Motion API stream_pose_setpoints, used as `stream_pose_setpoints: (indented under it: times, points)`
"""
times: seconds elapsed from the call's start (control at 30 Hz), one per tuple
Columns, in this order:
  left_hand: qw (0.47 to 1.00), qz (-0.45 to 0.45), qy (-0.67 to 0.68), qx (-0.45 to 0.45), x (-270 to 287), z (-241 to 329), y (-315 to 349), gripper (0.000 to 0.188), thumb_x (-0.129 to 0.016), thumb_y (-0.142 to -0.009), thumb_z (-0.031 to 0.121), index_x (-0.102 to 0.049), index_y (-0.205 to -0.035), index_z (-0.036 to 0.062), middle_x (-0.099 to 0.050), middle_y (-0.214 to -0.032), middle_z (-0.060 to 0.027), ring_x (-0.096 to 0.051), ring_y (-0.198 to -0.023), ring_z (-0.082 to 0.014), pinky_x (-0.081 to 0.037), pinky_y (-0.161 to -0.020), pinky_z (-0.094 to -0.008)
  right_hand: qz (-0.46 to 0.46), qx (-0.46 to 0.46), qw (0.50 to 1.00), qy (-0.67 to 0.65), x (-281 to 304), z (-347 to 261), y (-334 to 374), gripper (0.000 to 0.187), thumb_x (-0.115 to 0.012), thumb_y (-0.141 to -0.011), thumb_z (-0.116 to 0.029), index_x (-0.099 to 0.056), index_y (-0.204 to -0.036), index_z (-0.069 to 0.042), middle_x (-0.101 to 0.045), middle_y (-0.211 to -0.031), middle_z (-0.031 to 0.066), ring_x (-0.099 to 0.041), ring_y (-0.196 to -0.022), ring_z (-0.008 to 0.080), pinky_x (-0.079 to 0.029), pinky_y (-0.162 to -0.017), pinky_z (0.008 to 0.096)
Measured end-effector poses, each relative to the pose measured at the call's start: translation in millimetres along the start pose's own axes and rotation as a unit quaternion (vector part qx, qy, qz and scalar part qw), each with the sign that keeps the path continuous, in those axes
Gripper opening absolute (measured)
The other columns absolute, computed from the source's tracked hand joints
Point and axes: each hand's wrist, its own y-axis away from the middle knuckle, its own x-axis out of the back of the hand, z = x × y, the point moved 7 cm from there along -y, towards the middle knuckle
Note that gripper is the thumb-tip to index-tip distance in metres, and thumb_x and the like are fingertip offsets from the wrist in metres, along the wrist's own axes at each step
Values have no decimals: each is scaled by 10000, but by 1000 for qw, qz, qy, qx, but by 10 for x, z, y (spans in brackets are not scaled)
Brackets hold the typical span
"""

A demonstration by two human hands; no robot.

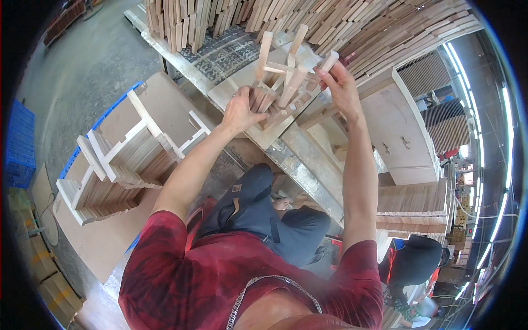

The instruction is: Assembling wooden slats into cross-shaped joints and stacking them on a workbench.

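Note:
Both arms reach forward over a workbench point(300, 157). My left hand point(239, 111) is closed on a short wooden block point(262, 101), its thumb pointing right along the near side. Beyond and to the right of it, several pale wooden strips point(292, 87) stand up or lean at angles, some joined by a crosspiece point(278, 67); how they fit together is partly hidden. Higher and to the right, my right hand point(341, 88) pinches a light wooden stick point(329, 61) between thumb and fingers, its end pointing up. The stick's lower part is hidden behind the strips.
Dense stacks of wooden strips point(363, 27) line the bench's far side. At left, stacked notched wooden pieces point(121, 159) rest on a cardboard-covered surface point(104, 242). A pale cabinet-like box point(399, 132) stands at right, with more stacked boards point(412, 203) nearer. Another person point(415, 261) is at lower right.

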Motion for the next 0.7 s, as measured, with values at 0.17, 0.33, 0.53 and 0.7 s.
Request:
stream_pose_setpoints:
  times: [0.17,0.33,0.53,0.7]
  points:
    - [999,-19,25,14,28,9,4,818,-910,-624,319,-502,-1236,-42,-624,-1136,-232,-633,-1048,-373,-515,-909,-430,-31,-12,999,19,-43,166,-26,197,-622,-1005,-179,-648,-1127,-27,-640,-914,-11,-523,-735,70,-467,-682,242]
    - [999,-21,41,18,26,11,-23,847,-922,-615,340,-506,-1244,-43,-623,-1164,-235,-630,-1076,-369,-513,-923,-426,4,-53,999,-2,-132,581,234,202,-623,-1001,-149,-635,-1157,-21,-654,-904,23,-591,-769,94,-482,-672,252]
    - [999,-18,32,-11,42,-36,4,911,-950,-578,358,-502,-1259,-48,-621,-1186,-230,-621,-1106,-362,-507,-953,-420,-3,-93,981,173,-75,407,423,242,-666,-948,-200,-715,-1027,24,-733,-853,115,-676,-772,175,-523,-718,355]
    - [999,-36,31,10,50,-52,60,893,-933,-591,326,-485,-1273,-37,-575,-1240,-230,-589,-1155,-393,-495,-982,-435,22,-66,951,302,-92,151,421,371,-653,-941,-304,-735,-968,56,-731,-780,128,-679,-683,157,-522,-660,317]
